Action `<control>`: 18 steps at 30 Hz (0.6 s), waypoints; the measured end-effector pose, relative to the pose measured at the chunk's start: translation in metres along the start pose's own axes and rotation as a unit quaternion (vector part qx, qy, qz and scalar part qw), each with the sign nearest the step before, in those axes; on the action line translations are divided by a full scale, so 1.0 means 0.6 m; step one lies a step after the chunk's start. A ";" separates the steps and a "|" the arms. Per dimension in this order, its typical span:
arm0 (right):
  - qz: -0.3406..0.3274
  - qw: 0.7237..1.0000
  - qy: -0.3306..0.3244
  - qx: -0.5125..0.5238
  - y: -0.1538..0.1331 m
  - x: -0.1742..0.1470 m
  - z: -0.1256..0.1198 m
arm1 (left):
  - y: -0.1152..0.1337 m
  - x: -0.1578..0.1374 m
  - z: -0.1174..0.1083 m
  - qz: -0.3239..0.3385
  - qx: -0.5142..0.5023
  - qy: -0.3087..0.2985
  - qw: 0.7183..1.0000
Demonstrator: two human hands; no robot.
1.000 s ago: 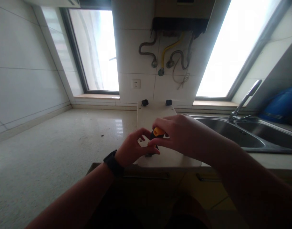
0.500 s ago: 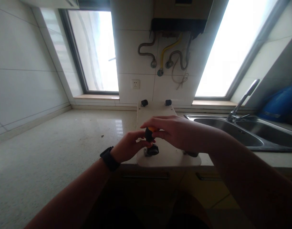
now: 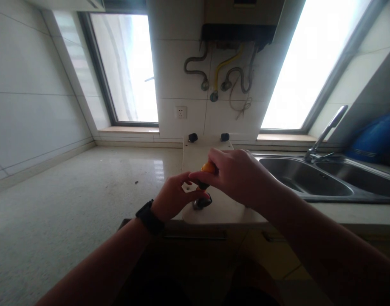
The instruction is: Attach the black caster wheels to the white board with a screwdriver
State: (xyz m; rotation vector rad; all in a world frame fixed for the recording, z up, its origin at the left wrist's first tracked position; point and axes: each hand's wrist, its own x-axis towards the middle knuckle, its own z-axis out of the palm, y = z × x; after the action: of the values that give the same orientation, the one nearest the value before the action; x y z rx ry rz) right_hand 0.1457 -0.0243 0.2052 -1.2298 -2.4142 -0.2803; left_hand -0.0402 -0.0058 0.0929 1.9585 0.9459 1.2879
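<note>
My right hand (image 3: 235, 172) is closed round the orange-and-black handle of a screwdriver (image 3: 208, 168). Lower on the same screwdriver, my left hand (image 3: 174, 194) pinches it between thumb and fingers; a black watch circles that wrist. The tool stands over a black caster wheel (image 3: 204, 201) at the near left corner of a white board (image 3: 223, 212). Its tip is hidden behind my fingers and the wheel. Two more casters, the far left one (image 3: 193, 137) and the far right one (image 3: 225, 137), stick up from the board's other end.
The board lies on a pale speckled counter (image 3: 70, 191), with small dark bits (image 3: 137, 182) to its left. A double steel sink (image 3: 303, 178) with a faucet (image 3: 325, 134) is at right. Hoses (image 3: 195, 66) hang below a wall heater (image 3: 241, 32). Drawer handles (image 3: 195, 236) line the front.
My right hand has turned on the screwdriver, its wrist swinging lower and its fingers wrapping the handle. The handle leans more to the right. My left hand stays nearly in place.
</note>
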 end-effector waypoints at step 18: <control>-0.089 0.992 -0.077 0.044 0.019 0.010 -0.005 | 0.002 0.009 -0.028 -0.002 -0.001 -0.112 0.994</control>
State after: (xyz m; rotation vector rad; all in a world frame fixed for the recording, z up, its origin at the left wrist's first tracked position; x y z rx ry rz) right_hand 0.1525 -0.0141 0.2106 -1.0343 -2.6429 -0.1342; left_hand -0.0543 -0.0003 0.1024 2.0482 0.8358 1.0387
